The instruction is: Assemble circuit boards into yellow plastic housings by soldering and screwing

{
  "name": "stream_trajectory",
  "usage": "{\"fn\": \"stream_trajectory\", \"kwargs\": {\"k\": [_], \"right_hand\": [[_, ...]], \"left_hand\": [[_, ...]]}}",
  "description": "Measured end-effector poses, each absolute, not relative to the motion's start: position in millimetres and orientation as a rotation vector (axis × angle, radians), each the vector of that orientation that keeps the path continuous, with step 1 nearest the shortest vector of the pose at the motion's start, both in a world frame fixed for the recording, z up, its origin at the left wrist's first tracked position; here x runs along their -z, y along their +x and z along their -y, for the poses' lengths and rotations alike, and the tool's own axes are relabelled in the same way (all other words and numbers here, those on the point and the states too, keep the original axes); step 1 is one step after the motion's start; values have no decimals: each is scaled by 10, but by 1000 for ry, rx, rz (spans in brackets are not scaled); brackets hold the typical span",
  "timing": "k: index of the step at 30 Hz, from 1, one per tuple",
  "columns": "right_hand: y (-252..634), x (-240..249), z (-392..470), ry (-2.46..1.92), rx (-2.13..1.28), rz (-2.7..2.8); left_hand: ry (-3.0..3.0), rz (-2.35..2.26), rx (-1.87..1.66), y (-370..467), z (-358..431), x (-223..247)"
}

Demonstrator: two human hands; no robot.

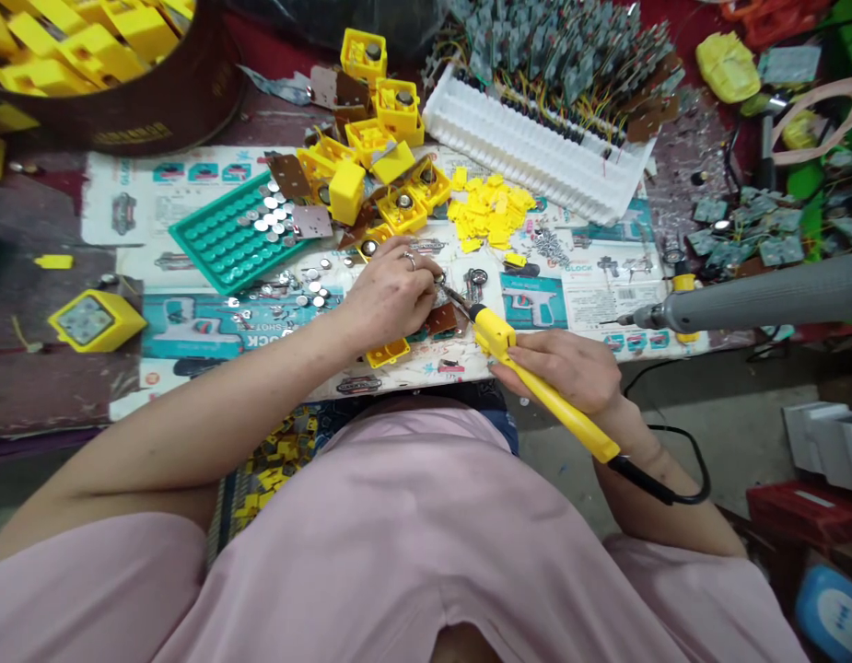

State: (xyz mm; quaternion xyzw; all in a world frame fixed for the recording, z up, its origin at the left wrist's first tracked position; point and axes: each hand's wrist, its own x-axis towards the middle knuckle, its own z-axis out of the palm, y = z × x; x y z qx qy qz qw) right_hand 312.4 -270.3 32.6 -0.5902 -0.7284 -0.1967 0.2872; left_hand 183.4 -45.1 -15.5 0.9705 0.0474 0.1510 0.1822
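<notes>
My right hand (570,368) is closed around a yellow soldering iron (536,382), its metal tip angled up and left. That tip reaches the fingertips of my left hand (390,290), which are pinched together. A small round metallic part (440,278) shows at these fingertips; whether they grip it or another small piece is hidden. Below the left hand lie a brown board piece (440,321) and an open yellow plastic housing (389,353). A small dark ring-shaped part (478,276) sits just right of the iron's tip.
A green tray (222,235) and loose silver discs (319,287) lie left. Yellow housings (398,110) and small yellow pieces (491,212) are behind the hands. A white rack (536,147) holds wired circuit boards. A grey rod-shaped tool (757,296) juts in from the right.
</notes>
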Motion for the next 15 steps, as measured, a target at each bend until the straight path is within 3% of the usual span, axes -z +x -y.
{"fn": "stream_trajectory", "kwargs": {"k": [15], "right_hand": [[3149,-364,2655,-1562,482,1944]], "left_hand": [[2705,-114,-426,1821,434,155]]}}
